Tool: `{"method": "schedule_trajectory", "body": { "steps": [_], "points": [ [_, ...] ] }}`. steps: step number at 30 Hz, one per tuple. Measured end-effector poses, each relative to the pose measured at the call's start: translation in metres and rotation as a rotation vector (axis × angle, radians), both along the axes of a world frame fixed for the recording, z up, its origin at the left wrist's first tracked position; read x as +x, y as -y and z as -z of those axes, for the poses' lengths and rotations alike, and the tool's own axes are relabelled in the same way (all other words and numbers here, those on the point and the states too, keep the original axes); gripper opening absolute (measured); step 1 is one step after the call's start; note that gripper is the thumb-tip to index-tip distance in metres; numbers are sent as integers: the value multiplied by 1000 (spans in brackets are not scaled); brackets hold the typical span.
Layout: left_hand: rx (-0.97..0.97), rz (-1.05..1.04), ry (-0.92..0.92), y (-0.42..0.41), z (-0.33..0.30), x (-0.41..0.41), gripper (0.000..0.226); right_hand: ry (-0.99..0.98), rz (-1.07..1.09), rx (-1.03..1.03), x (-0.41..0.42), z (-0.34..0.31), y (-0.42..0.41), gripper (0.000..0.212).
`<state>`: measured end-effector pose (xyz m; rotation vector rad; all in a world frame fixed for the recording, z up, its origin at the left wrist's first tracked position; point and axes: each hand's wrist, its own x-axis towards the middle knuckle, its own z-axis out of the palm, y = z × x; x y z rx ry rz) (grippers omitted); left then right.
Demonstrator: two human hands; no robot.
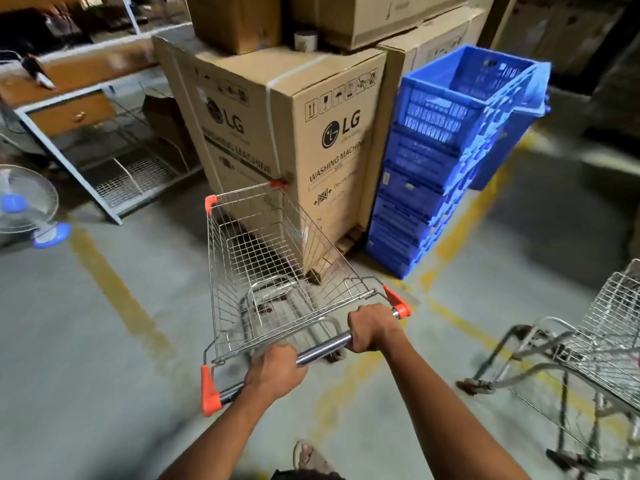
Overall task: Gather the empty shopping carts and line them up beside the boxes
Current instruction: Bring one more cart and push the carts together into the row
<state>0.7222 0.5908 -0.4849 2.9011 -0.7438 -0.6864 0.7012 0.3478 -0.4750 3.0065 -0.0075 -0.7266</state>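
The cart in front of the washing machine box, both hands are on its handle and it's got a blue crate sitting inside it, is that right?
Not quite. In the head view the cart is empty; the blue crates stand stacked on the floor beside the washing machine box. The left hand and right hand do both grip its handle.

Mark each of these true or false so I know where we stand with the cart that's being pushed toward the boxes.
1. Both hands grip the cart's handle bar. True: the left hand and right hand are closed around the handle bar.
2. The cart carries a box in its basket. False: the basket is empty.
3. The cart's front end is close to the LG washing machine box. True.
4. The blue crates are stacked to the left of that box. False: they stand on its right.
5. A second cart is at the right edge of the view. True.
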Motion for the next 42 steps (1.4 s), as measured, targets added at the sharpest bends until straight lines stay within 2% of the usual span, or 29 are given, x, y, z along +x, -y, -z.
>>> {"method": "schedule_trajectory", "body": {
  "steps": [7,11,14,17,20,29,32,35,42],
  "points": [
    [-47,102,33,-33,20,-60,30,13,123,-9,-88,8,-30,29],
    [-37,195,38,-55,24,-85,38,23,213,-19,-141,6,-60,25],
    [-38,243,17,-72,19,-100,35,23,312,4,-178,6,-86,30],
    [-20,364,25,-86,17,-108,37,59,386,31,-211,5,-112,33],
    [2,476,14,-100,14,-111,29,81,470,42,-240,6,-142,37],
    [73,768,-11,-145,-2,-117,23,75,822,101,-299,1,-250,42],
    [75,856,-31,-162,-3,-118,16,101,881,105,-313,1,-286,48],
    [97,928,-30,-175,-3,-116,26,111,947,86,-323,1,-319,46],
    [110,1032,-25,-190,-4,-120,23,142,1046,38,-336,-1,-366,43]
  ]
}}
